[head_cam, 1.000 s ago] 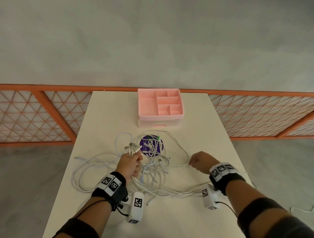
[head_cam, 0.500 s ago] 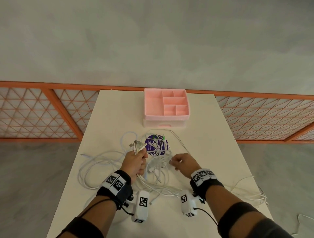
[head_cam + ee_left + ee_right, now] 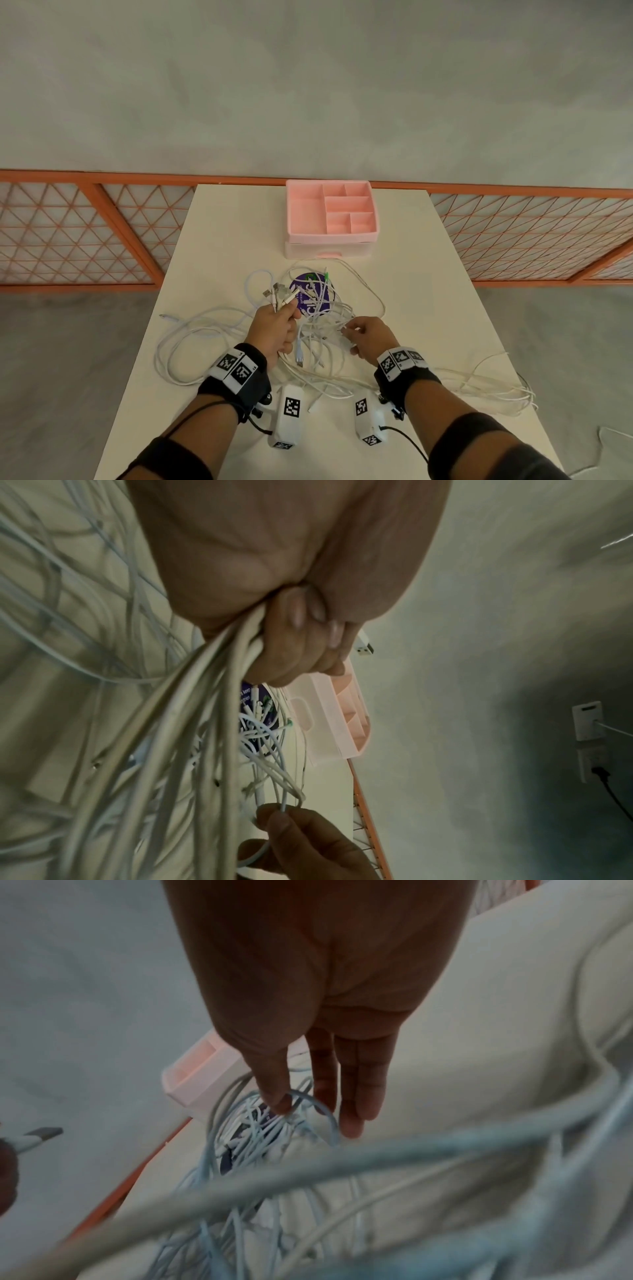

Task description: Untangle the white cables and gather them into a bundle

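A view from above and behind a person's two forearms, reaching forward over a pale table. Nearest the viewer, each wrist wears a black band with white square-patterned markers, and a small white camera unit sits under each wrist, just above the tabletop.

The left hand is closed in a fist around a gathered bunch of white cables; several plug ends fan out above the fist, and the left wrist view shows the cords running out from under the curled fingers towards the table. Just to its right, the right hand pinches one thin cable between thumb and fingertip at the edge of the tangle, while its other fingers reach out straight.

The cables lie in a loose tangle on the middle of the table between and beyond the two hands. Long loops spread out to the left of the left wrist, and more strands trail to the right, past the right forearm to the table's right edge. Under the far part of the tangle lies a round purple disc with white lettering, partly covered by cords.

Further back, near the far edge of the table, stands a pink organiser box with open divided compartments on top and a drawer front below; the compartments in view hold nothing. Beyond the table runs an orange lattice railing, and behind it a plain grey wall
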`<control>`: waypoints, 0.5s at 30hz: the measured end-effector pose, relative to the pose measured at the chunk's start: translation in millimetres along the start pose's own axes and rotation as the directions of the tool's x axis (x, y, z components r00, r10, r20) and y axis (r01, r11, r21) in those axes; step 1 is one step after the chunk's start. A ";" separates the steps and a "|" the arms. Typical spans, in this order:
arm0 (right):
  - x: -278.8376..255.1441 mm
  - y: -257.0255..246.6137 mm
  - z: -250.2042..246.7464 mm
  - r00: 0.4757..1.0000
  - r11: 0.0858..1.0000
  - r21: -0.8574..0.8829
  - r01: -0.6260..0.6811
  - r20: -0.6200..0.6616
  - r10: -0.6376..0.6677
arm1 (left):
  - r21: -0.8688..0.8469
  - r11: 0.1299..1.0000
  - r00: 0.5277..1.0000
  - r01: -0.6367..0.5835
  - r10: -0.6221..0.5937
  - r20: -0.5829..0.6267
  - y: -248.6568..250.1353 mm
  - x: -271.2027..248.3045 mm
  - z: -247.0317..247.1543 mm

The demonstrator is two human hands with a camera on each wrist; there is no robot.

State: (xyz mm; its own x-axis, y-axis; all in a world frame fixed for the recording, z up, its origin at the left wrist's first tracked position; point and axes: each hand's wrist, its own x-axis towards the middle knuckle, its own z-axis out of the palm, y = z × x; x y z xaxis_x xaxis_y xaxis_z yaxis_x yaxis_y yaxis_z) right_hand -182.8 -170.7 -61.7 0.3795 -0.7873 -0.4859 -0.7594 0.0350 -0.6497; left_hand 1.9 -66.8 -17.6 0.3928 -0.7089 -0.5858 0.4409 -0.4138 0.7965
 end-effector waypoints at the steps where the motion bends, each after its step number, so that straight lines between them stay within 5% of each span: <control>1: -0.2 -0.3 3.3 0.999 0.997 0.069 -0.037 0.004 0.037 | 0.005 1.000 1.000 0.001 -0.001 0.000 -0.3 -0.6 -0.3; 5: -2.4 -7.2 13.5 0.981 0.879 0.437 -0.193 0.055 0.188 | 0.017 1.000 1.000 0.000 0.000 0.003 -2.9 -4.3 -0.8; 10: -4.9 -15.6 15.9 0.970 0.786 0.570 -0.240 0.117 0.211 | 0.004 1.000 1.000 -0.005 0.005 -0.001 -3.3 -6.4 -0.5; 12: -3.2 -16.6 13.8 0.974 0.880 0.422 -0.218 0.156 0.166 | -0.001 1.000 1.000 -0.006 0.006 -0.003 -1.9 -6.4 -0.7; 15: -3.2 -14.7 15.9 0.983 0.990 -0.047 -0.132 0.118 0.137 | -0.004 1.000 1.000 -0.004 0.004 0.001 -2.0 -7.7 0.6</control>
State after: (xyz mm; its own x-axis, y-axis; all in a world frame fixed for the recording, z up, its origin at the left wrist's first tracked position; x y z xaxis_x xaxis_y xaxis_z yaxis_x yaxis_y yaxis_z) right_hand -164.5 -158.9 -59.9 0.3314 -0.6968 -0.6361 -0.8271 0.1097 -0.5512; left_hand -2.5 -60.9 -14.6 0.3935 -0.7111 -0.5827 0.4423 -0.4092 0.7981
